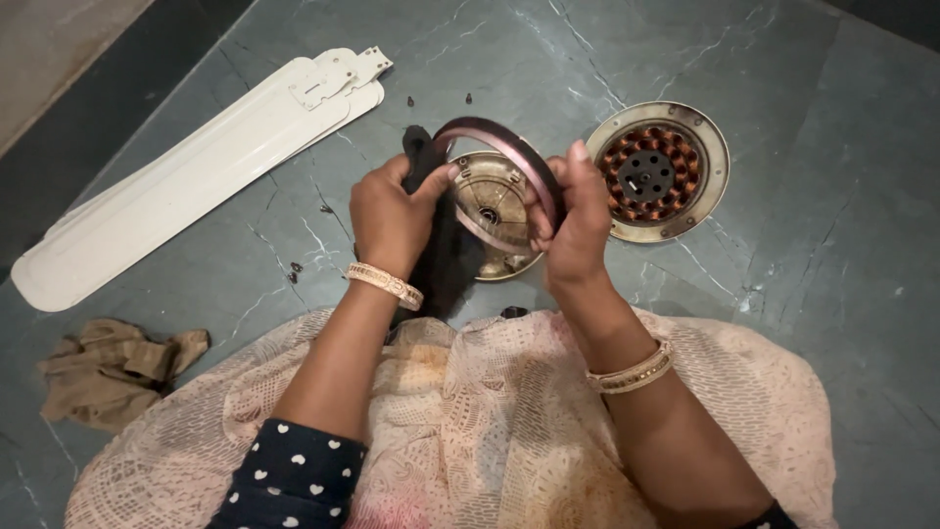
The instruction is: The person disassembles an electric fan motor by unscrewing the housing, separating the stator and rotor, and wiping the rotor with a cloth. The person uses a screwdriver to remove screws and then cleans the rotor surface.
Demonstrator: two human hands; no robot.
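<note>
Between L hand (390,217) & R hand (571,223) grip: brown ring (509,157).

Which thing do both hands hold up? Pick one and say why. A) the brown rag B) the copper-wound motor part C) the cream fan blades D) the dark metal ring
D: the left hand and right hand each grip an edge of the dark metal ring, lifted above the round motor cover on the floor.
</note>
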